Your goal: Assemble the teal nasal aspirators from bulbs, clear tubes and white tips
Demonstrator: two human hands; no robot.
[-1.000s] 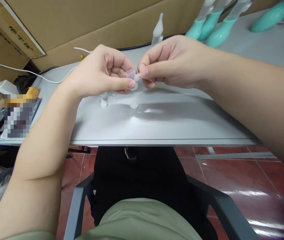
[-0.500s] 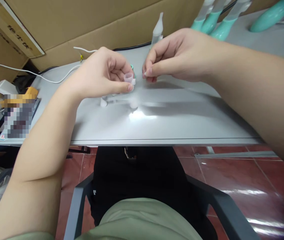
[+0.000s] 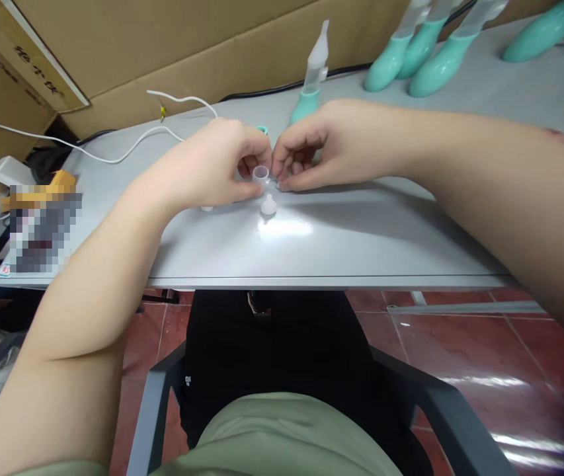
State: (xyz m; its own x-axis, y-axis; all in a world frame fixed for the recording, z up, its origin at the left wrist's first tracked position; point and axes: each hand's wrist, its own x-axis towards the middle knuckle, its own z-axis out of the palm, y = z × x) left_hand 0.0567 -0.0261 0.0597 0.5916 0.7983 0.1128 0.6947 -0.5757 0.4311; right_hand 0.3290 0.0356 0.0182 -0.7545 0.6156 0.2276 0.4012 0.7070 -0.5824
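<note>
"From the head view, what are those hands busy with?"

"Small parts, close together. The left hand has its thumb and forefinger curled in round a clear cup, mouth up, right at the fingertips."

"And the right hand?"

"Thumb and forefinger nearly together, just beside the cup, with a small pale piece at their tips. Can't tell from here if it's pinched or only touched."

"So which step is this?"

"Close fingertip work at the cup's side, I'd judge. That calls for a steady left hold and a light, exact touch from the right."

"What's that white tip?"

"Loose on the bench, just on the person's side of the left fingertips. They'd want to mind not nudging it. Past the right fingers there's a teal bottle standing upright."
</note>
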